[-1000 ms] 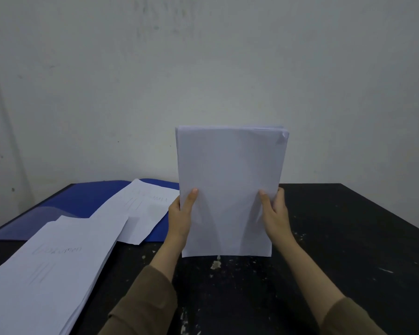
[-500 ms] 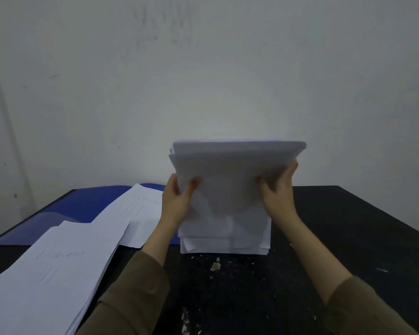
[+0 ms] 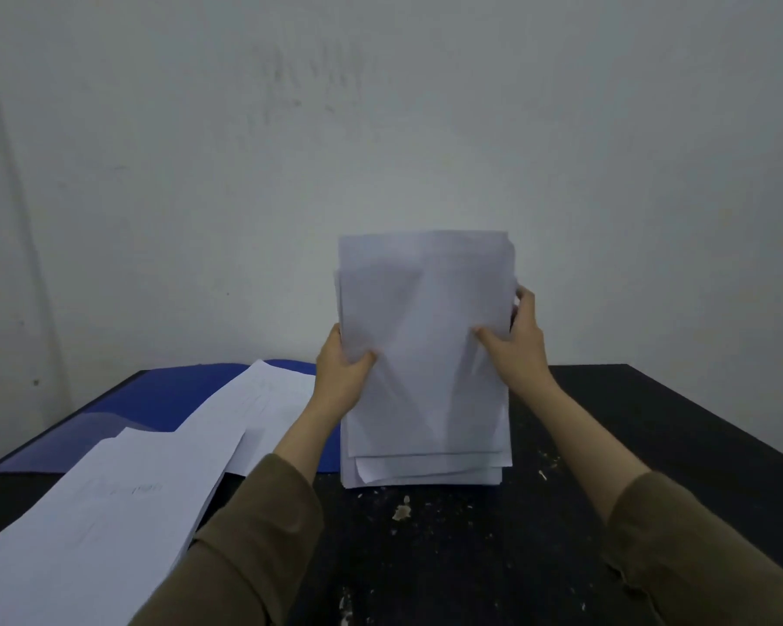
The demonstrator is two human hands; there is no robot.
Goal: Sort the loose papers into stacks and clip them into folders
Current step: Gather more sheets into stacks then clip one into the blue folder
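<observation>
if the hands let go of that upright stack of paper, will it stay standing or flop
Probably flop: the stack stands on its bottom edge on the table, propped only by the left hand and right hand. Its uneven bottom edges suggest sheets would slide apart.

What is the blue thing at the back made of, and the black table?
The blue folder looks like thin smooth plastic: its near flap is see-through and slightly shiny. The black table has a dull painted top, chipped in pale flecks; whether it is wood underneath is unclear.
</observation>
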